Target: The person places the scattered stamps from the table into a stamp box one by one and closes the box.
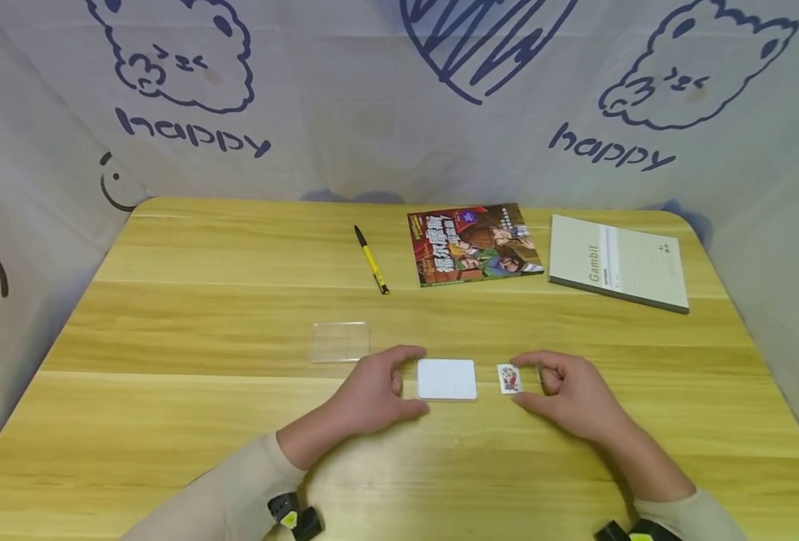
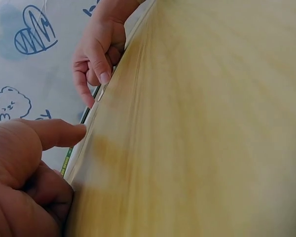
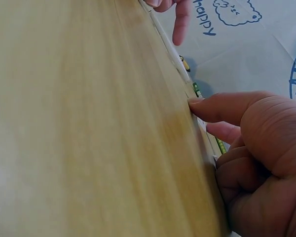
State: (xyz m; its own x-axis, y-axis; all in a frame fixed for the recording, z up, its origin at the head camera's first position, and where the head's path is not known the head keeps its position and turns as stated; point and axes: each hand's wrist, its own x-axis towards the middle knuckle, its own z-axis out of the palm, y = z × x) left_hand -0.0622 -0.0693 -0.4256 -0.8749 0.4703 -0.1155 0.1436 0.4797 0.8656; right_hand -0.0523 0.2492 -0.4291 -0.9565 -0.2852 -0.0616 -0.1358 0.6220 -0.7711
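A white rectangular card stack (image 1: 446, 379) lies on the table in front of me, with a thin clear rim along its edge. My left hand (image 1: 382, 391) is at its left end, index finger beyond the far corner and thumb by the near one; small gaps seem to show. To the right, my right hand (image 1: 568, 391) pinches a small white card with a colourful picture (image 1: 509, 379) between thumb and index finger. A clear edge shows by the curled fingers. In the right wrist view, the right thumb (image 3: 202, 109) is by the table surface; the card is hardly visible.
A clear flat plastic lid (image 1: 340, 342) lies beyond my left hand. Farther back are a yellow and black pen (image 1: 372, 261), a colourful comic-style book (image 1: 475, 245) and a pale notebook (image 1: 618, 263). A printed white cloth (image 1: 399, 150) hangs behind the wooden table (image 1: 203, 323).
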